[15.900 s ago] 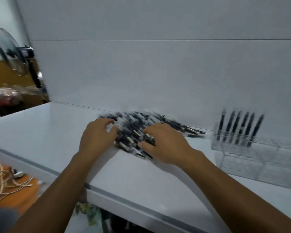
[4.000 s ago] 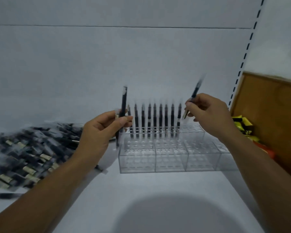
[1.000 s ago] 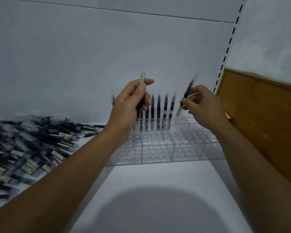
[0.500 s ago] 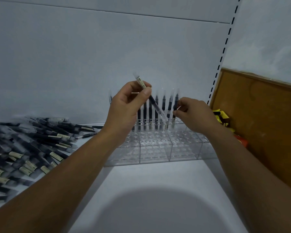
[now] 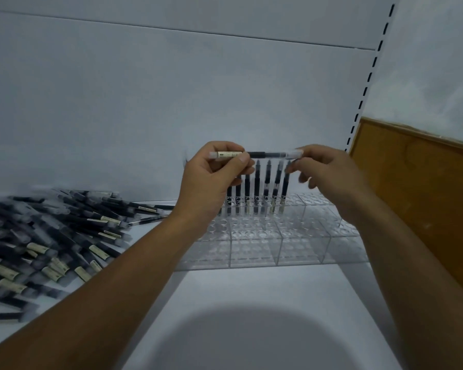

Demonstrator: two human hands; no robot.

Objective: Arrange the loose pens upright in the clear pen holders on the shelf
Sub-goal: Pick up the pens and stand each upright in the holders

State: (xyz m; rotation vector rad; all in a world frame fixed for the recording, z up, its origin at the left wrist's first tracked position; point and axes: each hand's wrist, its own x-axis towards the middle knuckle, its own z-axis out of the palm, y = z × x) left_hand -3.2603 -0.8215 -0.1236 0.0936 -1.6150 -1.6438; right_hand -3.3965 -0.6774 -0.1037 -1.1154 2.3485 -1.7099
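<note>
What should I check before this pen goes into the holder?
1. Grip on the pen: left hand pinches the label end and right hand pinches the other end. Ok.
2. Pen upright for insertion: it lies level, above the row. Not ok.
3. Which end will go down: cannot tell.
4. Free slots in the clear holder: the front rows and the slots right of the row look empty. Ok.
5. Standing pens: upright in the back row, clear of the held pen. Ok.
6. Loose pens: a large pile remains on the left. Not ok.
</note>
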